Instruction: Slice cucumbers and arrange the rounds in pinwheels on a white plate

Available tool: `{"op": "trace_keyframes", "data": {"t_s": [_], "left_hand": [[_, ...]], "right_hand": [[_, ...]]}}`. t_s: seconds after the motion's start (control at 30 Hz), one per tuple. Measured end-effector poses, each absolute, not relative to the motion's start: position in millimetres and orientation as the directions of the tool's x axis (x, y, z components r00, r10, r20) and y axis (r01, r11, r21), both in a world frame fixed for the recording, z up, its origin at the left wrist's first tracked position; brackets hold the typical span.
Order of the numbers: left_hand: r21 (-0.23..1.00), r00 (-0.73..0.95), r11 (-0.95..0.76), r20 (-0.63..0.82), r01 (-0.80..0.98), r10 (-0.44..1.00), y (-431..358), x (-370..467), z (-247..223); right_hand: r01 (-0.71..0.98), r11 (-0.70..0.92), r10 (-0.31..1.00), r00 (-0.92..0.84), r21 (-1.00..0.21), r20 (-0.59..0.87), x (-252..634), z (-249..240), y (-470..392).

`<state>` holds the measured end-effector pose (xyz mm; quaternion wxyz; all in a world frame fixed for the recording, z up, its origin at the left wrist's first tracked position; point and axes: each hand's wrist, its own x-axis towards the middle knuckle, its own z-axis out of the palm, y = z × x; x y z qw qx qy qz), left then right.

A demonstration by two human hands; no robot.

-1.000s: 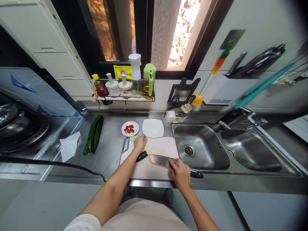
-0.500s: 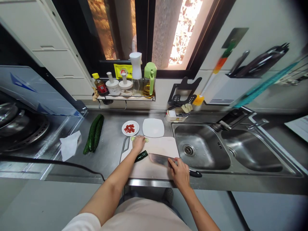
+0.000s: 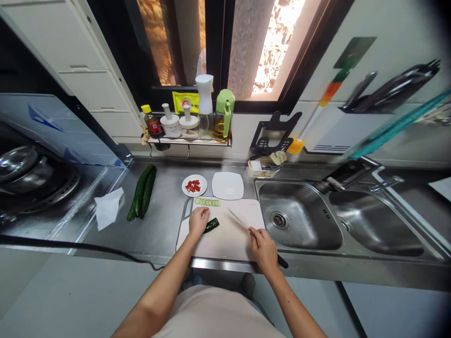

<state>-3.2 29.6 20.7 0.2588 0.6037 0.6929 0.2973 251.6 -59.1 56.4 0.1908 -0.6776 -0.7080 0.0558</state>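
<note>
My right hand grips a kitchen knife, its blade turned nearly edge-on above the cutting board. The black handle end sticks out below my palm. My left hand hovers over the board's left side, fingers drawn together, with nothing visible between them. Just right of it lies a dark green cucumber piece, partly hidden by the hand. Along the board's far edge runs an overlapping row of thin cucumber slices.
Behind the board stand a plate of chopped red pieces and a square white plate. Two whole cucumbers and a white tissue lie left. A double sink is at right. Bottles and jars fill a shelf.
My left hand has drawn back from the slices toward the cucumber piece, uncovering the row. The knife has rotated in my right hand, from its broad side to nearly edge-on.
</note>
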Motion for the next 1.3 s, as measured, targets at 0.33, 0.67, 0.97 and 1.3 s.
{"op": "trace_keyframes", "data": {"t_s": [0.33, 0.67, 0.97, 1.3], "left_hand": [[0.700, -0.044, -0.019, 0.072, 0.713, 0.996, -8, -9, 20], [0.651, 0.130, -0.175, 0.117, 0.739, 0.985, -10, -1, 10], [0.621, 0.195, -0.305, 0.240, 0.722, 0.951, -8, 0, -4], [0.624, 0.232, -0.363, 0.285, 0.692, 0.930, -5, -1, -5]], "right_hand": [[0.829, 0.095, 0.992, -0.035, -0.551, 0.118, 238, 55, -51], [0.940, -0.001, 0.970, -0.082, -0.341, -0.227, 202, 71, -39], [0.959, 0.013, 0.916, -0.126, -0.284, -0.382, 177, 84, -33], [0.960, 0.014, 0.894, -0.137, -0.279, -0.427, 169, 83, -33]]}}
